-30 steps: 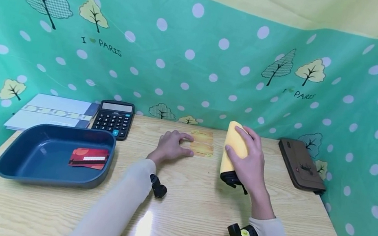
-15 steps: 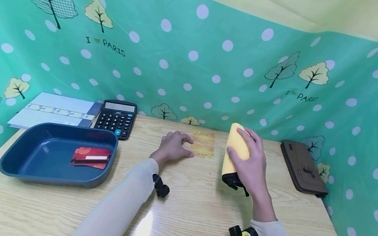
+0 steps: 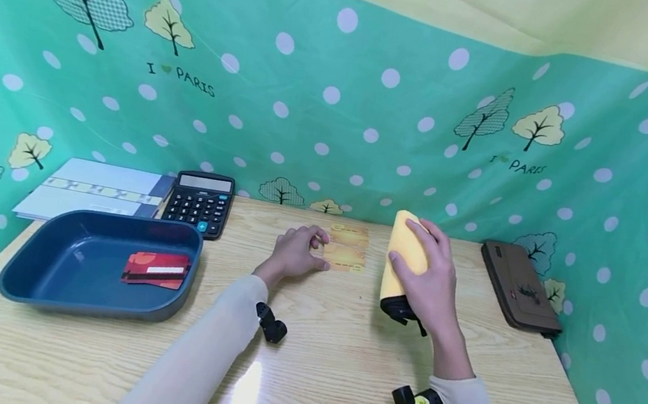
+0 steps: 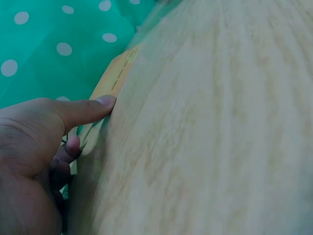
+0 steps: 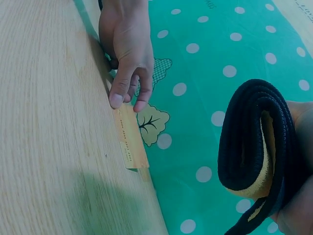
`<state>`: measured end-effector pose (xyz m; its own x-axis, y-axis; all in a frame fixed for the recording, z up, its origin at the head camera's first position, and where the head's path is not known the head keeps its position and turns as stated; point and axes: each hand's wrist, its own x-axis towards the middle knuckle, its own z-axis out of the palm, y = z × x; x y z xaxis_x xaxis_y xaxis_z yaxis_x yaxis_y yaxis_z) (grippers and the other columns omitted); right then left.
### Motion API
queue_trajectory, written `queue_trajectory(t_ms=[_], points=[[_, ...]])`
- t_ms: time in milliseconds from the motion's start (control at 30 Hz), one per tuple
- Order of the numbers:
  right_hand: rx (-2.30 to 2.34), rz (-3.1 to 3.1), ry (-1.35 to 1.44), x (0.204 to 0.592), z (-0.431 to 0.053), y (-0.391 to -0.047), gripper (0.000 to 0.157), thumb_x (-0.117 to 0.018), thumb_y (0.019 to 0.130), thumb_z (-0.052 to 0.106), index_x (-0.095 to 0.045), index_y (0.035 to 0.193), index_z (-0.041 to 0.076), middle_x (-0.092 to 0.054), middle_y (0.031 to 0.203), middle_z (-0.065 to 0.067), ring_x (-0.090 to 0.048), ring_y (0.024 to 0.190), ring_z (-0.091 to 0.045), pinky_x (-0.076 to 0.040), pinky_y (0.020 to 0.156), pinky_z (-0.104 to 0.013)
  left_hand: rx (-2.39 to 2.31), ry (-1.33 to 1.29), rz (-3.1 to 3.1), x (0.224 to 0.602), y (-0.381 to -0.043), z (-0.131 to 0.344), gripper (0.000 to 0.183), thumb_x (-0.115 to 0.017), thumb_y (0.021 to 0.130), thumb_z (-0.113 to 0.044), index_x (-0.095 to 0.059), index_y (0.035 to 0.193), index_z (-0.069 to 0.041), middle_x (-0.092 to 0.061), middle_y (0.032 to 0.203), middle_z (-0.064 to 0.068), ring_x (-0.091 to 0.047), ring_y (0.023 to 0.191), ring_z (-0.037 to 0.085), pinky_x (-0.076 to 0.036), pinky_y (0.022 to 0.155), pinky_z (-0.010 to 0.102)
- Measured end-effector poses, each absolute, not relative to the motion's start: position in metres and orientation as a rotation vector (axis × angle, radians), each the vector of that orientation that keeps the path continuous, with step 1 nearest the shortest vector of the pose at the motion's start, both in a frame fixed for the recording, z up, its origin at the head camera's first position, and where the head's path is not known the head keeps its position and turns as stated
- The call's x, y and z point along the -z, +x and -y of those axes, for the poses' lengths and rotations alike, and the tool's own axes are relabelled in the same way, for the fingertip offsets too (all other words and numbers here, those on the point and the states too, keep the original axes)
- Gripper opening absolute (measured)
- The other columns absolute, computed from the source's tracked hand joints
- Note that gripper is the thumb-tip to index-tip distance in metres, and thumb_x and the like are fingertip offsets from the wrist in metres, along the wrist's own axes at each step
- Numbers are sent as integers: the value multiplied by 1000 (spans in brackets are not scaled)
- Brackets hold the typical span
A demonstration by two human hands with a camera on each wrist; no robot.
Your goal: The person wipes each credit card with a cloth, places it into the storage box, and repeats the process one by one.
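In the head view my left hand (image 3: 295,252) is at the left end of a yellow-orange card (image 3: 347,249) lying flat near the back of the table. The thumb and a finger pinch the card across its two sides, and the right wrist view shows them at the end of the card (image 5: 130,139). Whether more than one card lies there, I cannot tell. My right hand (image 3: 432,275) grips a folded towel (image 3: 403,243), yellow on one face and black on the other. Its rolled layers of towel (image 5: 252,132) show in the right wrist view.
At left stands a blue tray (image 3: 91,305) with red cards (image 3: 156,269) in it. Behind it are a white folder (image 3: 93,190) and a black calculator (image 3: 199,203). A brown wallet (image 3: 520,287) lies at the right. A green polka-dot curtain (image 3: 337,119) borders the table.
The head view has shifted slightly. Over the last half second my left hand and the yellow card have slid a little left and nearer. The right hand keeps the towel in place.
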<state>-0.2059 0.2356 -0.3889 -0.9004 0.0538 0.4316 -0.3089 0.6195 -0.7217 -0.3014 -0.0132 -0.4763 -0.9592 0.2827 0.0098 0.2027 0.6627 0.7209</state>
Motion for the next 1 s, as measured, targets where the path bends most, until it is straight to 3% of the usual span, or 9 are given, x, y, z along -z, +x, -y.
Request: queue_trajectory(t_ms=[167,333,500,567,667,867,1000], points=[[-1199,2433,212,388,-235,-206,61,-78,91,17,-58,147,26,-41,160,-6,-55,117,-32,-47,84,-37,-1271,406,-2776,480,-298,13,45,-88,83,-25,-60,119,-23,-70,109,-4,-56,108,26,-35,107,50],[-1200,2432,214,388,-235,-206,60,-78,91,16,-58,147,25,-41,160,-6,-55,117,-31,-47,85,-38,-1361,426,-2745,479,-294,13,46,-87,83,-16,-57,118,-20,-72,95,-3,-63,100,24,-35,115,54],[-1208,2430,218,390,-235,-206,60,-78,91,17,-58,147,27,-41,160,-6,-54,120,-31,-46,86,-38,-1552,421,-2598,475,-289,19,48,-84,83,-4,-55,120,-16,-66,89,2,-64,83,16,-53,99,41],[-1208,2429,223,391,-235,-206,60,-78,91,17,-58,147,27,-41,160,-5,-54,120,-31,-46,87,-38,-1628,413,-2545,473,-286,24,49,-81,84,0,-54,122,-14,-65,91,4,-64,82,16,-57,86,33],[-1209,2429,239,392,-233,-206,60,-78,92,17,-58,147,27,-41,160,-5,-54,123,-32,-46,88,-39,-1700,408,-2518,470,-280,31,48,-78,85,2,-53,123,-13,-63,94,6,-66,86,16,-58,82,27],[-1207,2429,266,393,-230,-206,59,-78,92,17,-58,147,27,-41,160,-5,-52,132,-33,-46,93,-41,-1890,360,-2409,453,-263,42,49,-73,87,9,-50,125,-12,-58,101,10,-65,86,20,-61,75,30],[-1206,2419,281,392,-227,-205,59,-79,91,16,-59,146,27,-42,160,-5,-49,138,-34,-46,99,-45,-1993,347,-2342,441,-251,47,50,-72,87,9,-49,126,-13,-57,104,11,-67,91,22,-65,84,40]])
